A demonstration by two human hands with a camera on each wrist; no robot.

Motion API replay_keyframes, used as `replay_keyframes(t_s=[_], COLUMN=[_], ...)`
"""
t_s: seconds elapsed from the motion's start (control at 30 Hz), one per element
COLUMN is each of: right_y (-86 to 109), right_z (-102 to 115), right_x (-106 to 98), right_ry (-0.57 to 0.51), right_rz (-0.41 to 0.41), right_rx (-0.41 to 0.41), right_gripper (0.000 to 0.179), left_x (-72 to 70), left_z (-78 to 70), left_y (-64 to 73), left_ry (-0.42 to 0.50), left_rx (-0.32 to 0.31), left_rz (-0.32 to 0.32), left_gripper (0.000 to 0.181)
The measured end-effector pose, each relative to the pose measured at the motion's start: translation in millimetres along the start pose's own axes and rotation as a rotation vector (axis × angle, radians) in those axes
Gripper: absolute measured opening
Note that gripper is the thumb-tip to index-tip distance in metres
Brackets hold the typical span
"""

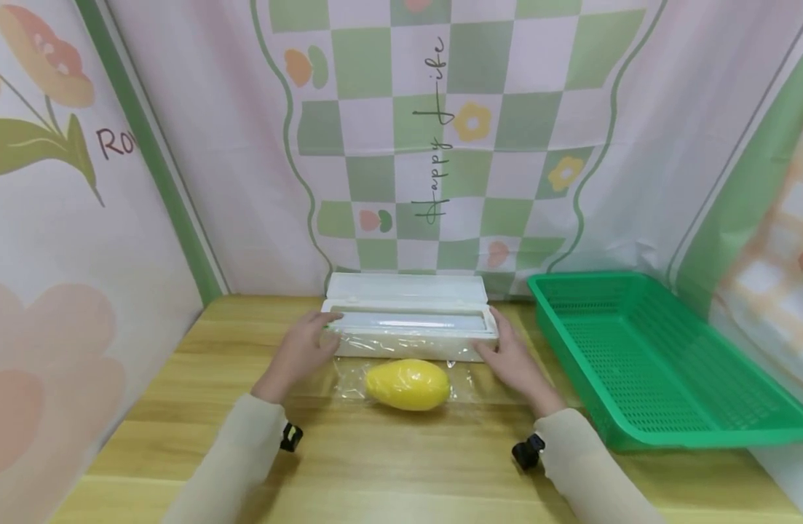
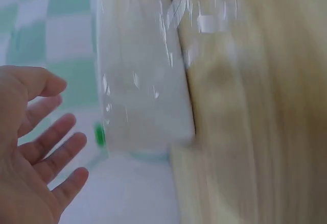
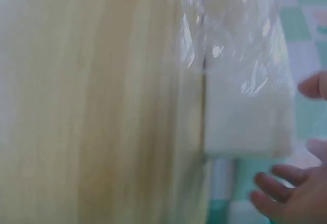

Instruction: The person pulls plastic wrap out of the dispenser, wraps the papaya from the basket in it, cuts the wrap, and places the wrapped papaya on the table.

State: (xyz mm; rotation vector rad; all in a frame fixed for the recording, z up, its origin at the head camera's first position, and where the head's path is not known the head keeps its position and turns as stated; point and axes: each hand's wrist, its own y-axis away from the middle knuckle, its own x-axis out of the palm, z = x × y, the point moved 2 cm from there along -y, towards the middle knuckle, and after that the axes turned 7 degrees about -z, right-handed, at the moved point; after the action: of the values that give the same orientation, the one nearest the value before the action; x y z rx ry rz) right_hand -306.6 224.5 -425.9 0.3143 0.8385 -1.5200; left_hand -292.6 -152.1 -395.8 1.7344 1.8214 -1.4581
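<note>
The white box (image 1: 408,306) on the tabletop (image 1: 388,466), probably light and stiff, should grip best by its ends, off the flimsy clear film (image 1: 351,380), with left hand (image 1: 307,340) and right hand (image 1: 508,356) loose there, grasping nothing

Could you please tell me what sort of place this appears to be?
Probably a screened-off tabletop workspace: patterned sheets rise behind and beside a wooden table, where an open white box sits.
</note>
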Motion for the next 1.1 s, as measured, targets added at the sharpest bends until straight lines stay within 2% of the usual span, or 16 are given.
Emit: replay_keyframes(t_s=[0.1,0.2,0.3,0.4,0.47,0.6,0.7,0.83,0.97,1.1], right_y=[8.1,20.3,33.9,44.5,48.7,51.3,48.8,45.0,42.5,38.8], right_z=[22,47,63,71,73,74,73,73,72,71], right_x=[2,7,16,26,33,44,49,52,51,47], right_ry=[0.043,0.089,0.111,0.127,0.146,0.169,0.165,0.177,0.202,0.213], right_rz=[-0.076,-0.052,0.052,0.159,0.209,0.229,0.207,0.19,0.183,0.213], right_rx=[-0.15,-0.289,-0.336,-0.32,-0.295,-0.221,-0.175,-0.158,-0.172,-0.178], right_gripper=[0.054,0.035,0.038,0.059,0.072,0.085,0.084,0.078,0.075,0.075], left_x=[9.3,17.8,26.5,35.0,41.0,52.3,59.5,66.1,66.2,63.4], left_z=[-21.5,-38.2,-48.0,-52.6,-53.3,-52.2,-50.7,-47.7,-45.9,-45.0], left_y=[6.7,15.6,23.1,28.5,30.8,33.4,32.5,30.7,28.6,25.2], left_ry=[-0.002,0.003,-0.01,-0.048,-0.059,-0.062,-0.062,-0.052,-0.032,-0.008], left_rx=[0.13,0.214,0.251,0.276,0.279,0.243,0.224,0.193,0.149,0.118], left_rz=[-0.008,0.021,0.058,0.093,0.113,0.156,0.164,0.163,0.17,0.189], left_gripper=[0.031,0.025,0.034,0.049,0.06,0.074,0.077,0.073,0.073,0.072])
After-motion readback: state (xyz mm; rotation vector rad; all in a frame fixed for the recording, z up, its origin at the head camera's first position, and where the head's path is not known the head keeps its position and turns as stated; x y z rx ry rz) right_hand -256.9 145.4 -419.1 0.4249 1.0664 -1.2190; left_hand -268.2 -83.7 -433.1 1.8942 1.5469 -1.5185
